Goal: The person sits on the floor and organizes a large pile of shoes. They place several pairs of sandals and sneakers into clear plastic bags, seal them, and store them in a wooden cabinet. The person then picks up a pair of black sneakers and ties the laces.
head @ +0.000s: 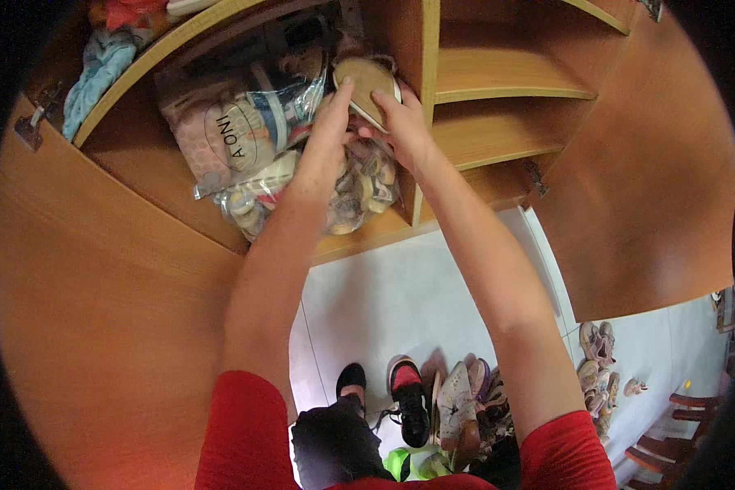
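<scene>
Both of my hands reach into the left compartment of a wooden cabinet and grip a tan-soled shoe (364,86) with a white edge. My left hand (331,125) has its thumb against the shoe's left part, while my right hand (404,122) clasps the right side. Left of the shoe lies a clear plastic bag (233,131) with a printed logo and blue-and-white items inside. Beneath my hands, more clear bags of shoes (367,190) rest on the cabinet's bottom board. The fingers under the shoe are partly hidden.
An upright divider (427,73) separates this compartment from shelves (508,76) on the right. Cabinet doors stand open at left (116,263) and right (643,202). A light-blue cloth (98,73) lies upper left. Several shoes (456,404) line the tiled floor near a black-and-red sneaker (409,392).
</scene>
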Tool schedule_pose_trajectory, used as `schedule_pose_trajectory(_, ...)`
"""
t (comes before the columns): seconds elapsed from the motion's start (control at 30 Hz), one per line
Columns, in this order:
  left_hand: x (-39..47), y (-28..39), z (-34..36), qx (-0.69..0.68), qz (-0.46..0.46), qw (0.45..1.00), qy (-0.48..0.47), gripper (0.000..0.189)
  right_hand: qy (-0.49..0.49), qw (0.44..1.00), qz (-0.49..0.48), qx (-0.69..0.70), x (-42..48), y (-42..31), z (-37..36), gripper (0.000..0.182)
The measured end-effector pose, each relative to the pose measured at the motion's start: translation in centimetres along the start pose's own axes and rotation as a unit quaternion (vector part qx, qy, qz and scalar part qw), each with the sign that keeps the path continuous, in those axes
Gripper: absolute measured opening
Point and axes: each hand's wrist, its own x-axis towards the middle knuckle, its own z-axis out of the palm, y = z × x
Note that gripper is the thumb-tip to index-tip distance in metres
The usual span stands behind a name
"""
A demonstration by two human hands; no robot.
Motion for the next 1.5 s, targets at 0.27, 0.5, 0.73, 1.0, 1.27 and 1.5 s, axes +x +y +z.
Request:
schedule_pose_trajectory(0.27, 3.8, 3.9, -4.8, 0.667, 0.432, 0.587, 0.155, 0.05, 0.069, 0.985, 0.143, -0.066, 3.3, 2.8, -0.7, 0.036)
schedule_pose_trajectory(0.5, 5.9, 4.0, -6.1, 0.795, 0.299, 0.518, 0.102, 0.071, 0.063, 0.979, 0.186, -0.056, 9.6, 4.2, -3.1, 0.03)
schedule_pose_trajectory(0.73, 6.5, 3.3, -8.9, 0.798, 0.337, 0.49, 0.097, 0.074, 0.182, 0.942, 0.137, 0.248, 5.4, 6.0, -0.4, 0.043)
schedule_pose_trajectory(1.0, 4.9, 0.9, -9.4, 0.787, 0.442, 0.413, 0.117, 0.067, 0.09, 0.972, 0.218, -0.009, -8.4, 7.8, -8.1, 0.038)
schedule_pose_trajectory(1.27, -9.6, -10.1, -6.7, 0.585, 0.391, 0.699, -0.125, 0.037, 0.321, 0.905, 0.231, -0.156, -31.4, 6.2, -21.9, 0.023)
schedule_pose_trajectory(1.5, -31.2, -27.2, -5.6, 0.43, 0.03, 0.829, -0.356, 0.024, 0.45, 0.837, 0.25, -0.184, -50.1, 10.2, -21.6, 0.022)
